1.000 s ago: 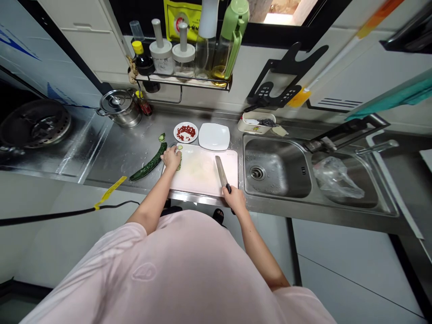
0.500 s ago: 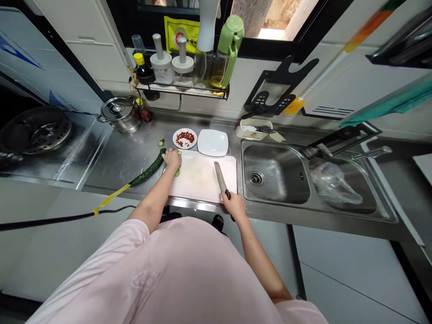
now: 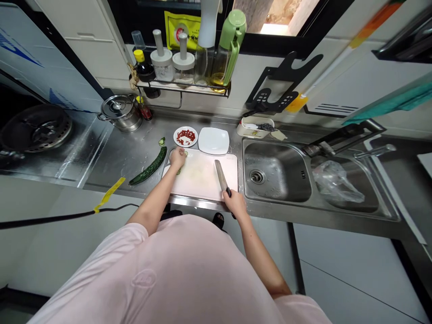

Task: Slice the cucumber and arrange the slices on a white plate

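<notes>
My left hand (image 3: pixel 177 158) is over the left part of a white cutting board (image 3: pixel 199 180), its fingers closed on a pale green piece of cucumber (image 3: pixel 185 153) that shows at the fingertips. More green cucumber slices (image 3: pixel 178 171) lie partly hidden under that wrist. A long dark green cucumber (image 3: pixel 149 167) rests on the steel counter left of the board. In my right hand (image 3: pixel 235 202) is the black handle of a kitchen knife (image 3: pixel 221 174), its blade lying over the board's right side and pointing away from me.
Behind the board stand a plate of chopped red pieces (image 3: pixel 185 142) and a white square plate (image 3: pixel 213 141). Cucumber ends (image 3: pixel 162 141) lie farther left. A double sink (image 3: pixel 276 173) is at right, a steel pot (image 3: pixel 120 113) at left. Yellow tape (image 3: pixel 110 194) hangs on a black cable.
My left hand has moved slightly right, away from the whole cucumber, with the green piece at its fingertips. The yellow tape's end now stands apart from the cucumber's tip. The knife stays in place.
</notes>
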The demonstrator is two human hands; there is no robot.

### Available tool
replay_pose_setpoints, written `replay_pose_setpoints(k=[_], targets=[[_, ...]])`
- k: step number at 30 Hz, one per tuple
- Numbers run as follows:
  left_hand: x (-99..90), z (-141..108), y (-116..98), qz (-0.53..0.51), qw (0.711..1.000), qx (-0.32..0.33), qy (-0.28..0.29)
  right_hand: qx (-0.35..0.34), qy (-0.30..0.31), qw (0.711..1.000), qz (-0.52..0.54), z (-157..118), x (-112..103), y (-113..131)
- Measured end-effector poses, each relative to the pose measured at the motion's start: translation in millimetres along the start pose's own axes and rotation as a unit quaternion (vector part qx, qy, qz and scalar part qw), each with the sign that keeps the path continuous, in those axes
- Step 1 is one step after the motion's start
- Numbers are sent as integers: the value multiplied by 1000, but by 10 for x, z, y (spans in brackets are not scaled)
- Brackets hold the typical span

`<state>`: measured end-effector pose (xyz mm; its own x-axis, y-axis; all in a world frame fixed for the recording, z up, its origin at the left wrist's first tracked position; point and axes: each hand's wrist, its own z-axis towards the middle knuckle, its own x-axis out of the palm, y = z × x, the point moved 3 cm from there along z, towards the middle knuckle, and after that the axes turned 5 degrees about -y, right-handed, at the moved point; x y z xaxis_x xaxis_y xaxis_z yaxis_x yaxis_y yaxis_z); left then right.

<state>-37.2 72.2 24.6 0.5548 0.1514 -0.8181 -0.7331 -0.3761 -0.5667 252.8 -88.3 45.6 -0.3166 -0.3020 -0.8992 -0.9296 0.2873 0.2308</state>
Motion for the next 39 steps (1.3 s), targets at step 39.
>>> replay_pose_setpoints(k=[39], targets=[[426,-393,-70,10,995,87,55,-114,58,990,-52,-238,-13,352]])
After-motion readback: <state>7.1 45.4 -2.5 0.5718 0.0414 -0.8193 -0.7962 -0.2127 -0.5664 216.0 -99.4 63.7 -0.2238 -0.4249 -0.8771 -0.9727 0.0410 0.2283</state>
